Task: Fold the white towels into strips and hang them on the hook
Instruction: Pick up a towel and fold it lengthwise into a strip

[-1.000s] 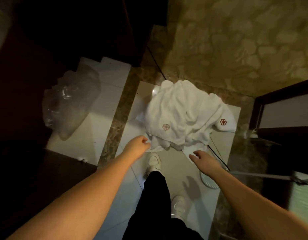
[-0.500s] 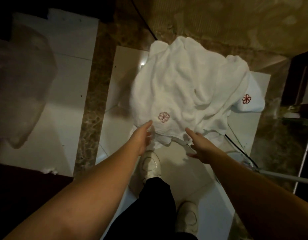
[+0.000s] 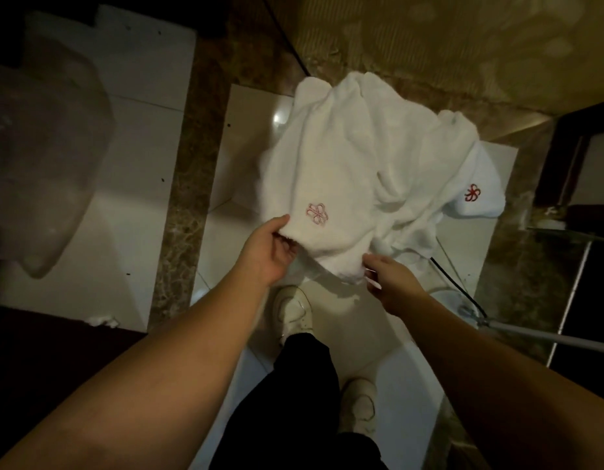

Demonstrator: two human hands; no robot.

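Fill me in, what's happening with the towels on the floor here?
A person is bending over a heap of white towels lying on the tiled floor. The left hand grips the near edge of the top towel beside its pink embroidered flower, and the right hand pinches the same edge further along. Nothing is folded yet, and no hook is in view. A clear plastic bag lies off to the left.

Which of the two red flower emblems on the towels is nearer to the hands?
The paler flower emblem, just above the left hand; the darker red emblem lies far right.
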